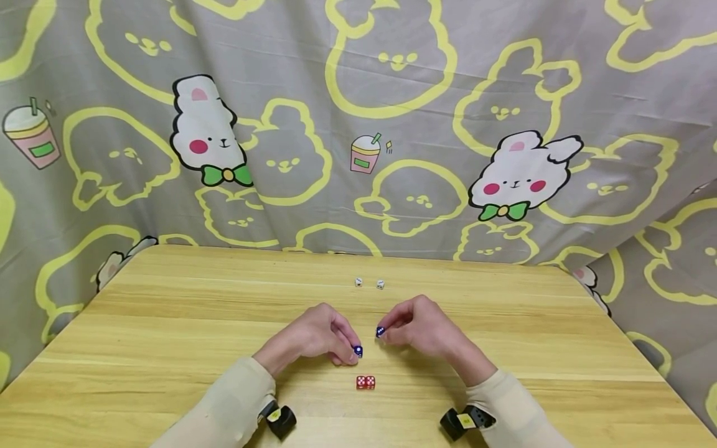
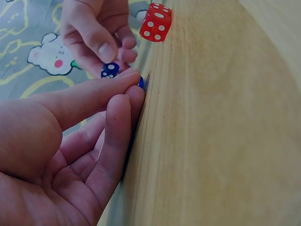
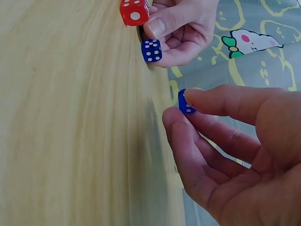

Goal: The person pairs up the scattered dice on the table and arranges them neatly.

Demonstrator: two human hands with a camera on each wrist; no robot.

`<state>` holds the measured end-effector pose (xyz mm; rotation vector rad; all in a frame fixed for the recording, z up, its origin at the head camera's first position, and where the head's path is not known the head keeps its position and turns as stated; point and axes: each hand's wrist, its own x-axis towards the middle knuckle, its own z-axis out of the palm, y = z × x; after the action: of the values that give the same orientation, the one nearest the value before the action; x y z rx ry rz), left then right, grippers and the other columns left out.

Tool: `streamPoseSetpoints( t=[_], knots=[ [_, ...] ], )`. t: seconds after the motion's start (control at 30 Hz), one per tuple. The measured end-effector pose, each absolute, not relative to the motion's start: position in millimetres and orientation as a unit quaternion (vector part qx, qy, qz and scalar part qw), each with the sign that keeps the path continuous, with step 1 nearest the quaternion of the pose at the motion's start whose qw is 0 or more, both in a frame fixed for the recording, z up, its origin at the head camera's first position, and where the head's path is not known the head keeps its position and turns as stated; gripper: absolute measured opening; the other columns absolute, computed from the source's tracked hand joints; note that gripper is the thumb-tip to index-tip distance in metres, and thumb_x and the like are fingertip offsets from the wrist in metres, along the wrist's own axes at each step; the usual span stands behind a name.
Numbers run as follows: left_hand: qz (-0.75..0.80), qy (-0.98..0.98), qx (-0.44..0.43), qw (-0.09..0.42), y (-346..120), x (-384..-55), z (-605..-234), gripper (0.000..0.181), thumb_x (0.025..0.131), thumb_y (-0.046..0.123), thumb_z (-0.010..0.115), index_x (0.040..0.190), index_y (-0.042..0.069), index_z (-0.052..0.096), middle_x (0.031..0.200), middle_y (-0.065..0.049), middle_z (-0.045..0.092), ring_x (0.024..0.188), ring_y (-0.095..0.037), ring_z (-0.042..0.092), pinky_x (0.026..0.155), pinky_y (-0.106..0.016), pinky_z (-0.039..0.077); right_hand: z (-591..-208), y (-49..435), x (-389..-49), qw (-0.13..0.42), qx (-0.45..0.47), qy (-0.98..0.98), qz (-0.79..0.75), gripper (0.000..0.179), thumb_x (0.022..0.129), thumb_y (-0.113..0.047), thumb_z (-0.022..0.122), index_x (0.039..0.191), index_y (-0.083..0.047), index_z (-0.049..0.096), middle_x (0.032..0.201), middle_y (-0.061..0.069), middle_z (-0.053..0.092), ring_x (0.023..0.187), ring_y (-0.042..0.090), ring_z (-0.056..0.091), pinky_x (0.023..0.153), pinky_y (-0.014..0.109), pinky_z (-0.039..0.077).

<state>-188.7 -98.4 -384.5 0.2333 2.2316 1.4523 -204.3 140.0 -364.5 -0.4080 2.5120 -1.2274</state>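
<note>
My left hand (image 1: 322, 336) pinches a blue die (image 1: 358, 351) with white pips between thumb and fingertips, low over the table. In the right wrist view this blue die (image 3: 152, 51) shows close to the tabletop. A second blue die (image 1: 380, 331) is pinched by my right hand (image 1: 422, 328), slightly farther from me and to the right. The right wrist view shows that die (image 3: 186, 101) between thumb and fingers, raised off the wood. Nearer to me, two red dice (image 1: 366, 382) sit side by side on the table.
Two white dice (image 1: 358, 282) stand a little apart on the wooden table (image 1: 196, 323), beyond my hands. A grey curtain (image 1: 302, 74) with yellow cartoon outlines hangs behind the table and along its sides.
</note>
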Motion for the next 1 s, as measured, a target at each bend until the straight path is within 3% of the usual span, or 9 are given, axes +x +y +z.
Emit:
streamPoseSetpoints(
  t=[0.5, 1.0],
  knots=[
    [0.532, 0.808, 0.083, 0.239, -98.0, -189.4, -383.8, 0.017, 0.078, 0.0, 0.09, 0.089, 0.002, 0.079, 0.077, -0.007, 0.079, 0.063, -0.013, 0.071, 0.064, -0.029, 0.064, -368.7, 134.5, -198.4, 0.196, -0.158, 0.868, -0.428, 0.01, 0.083, -0.008, 0.088, 0.092, -0.008, 0.083, 0.085, 0.002, 0.079, 0.073, 0.012, 0.067, 0.067, 0.028, 0.058],
    [0.529, 0.811, 0.085, 0.237, -98.4, -189.9, -384.3, 0.016, 0.078, 0.0, 0.09, 0.089, 0.002, 0.079, 0.076, -0.007, 0.078, 0.062, -0.013, 0.071, 0.062, -0.029, 0.063, -372.1, 129.7, -196.0, 0.198, -0.168, 0.871, -0.417, 0.011, 0.081, -0.007, 0.09, 0.089, -0.009, 0.083, 0.078, 0.001, 0.077, 0.067, 0.011, 0.064, 0.062, 0.027, 0.053]
  ],
)
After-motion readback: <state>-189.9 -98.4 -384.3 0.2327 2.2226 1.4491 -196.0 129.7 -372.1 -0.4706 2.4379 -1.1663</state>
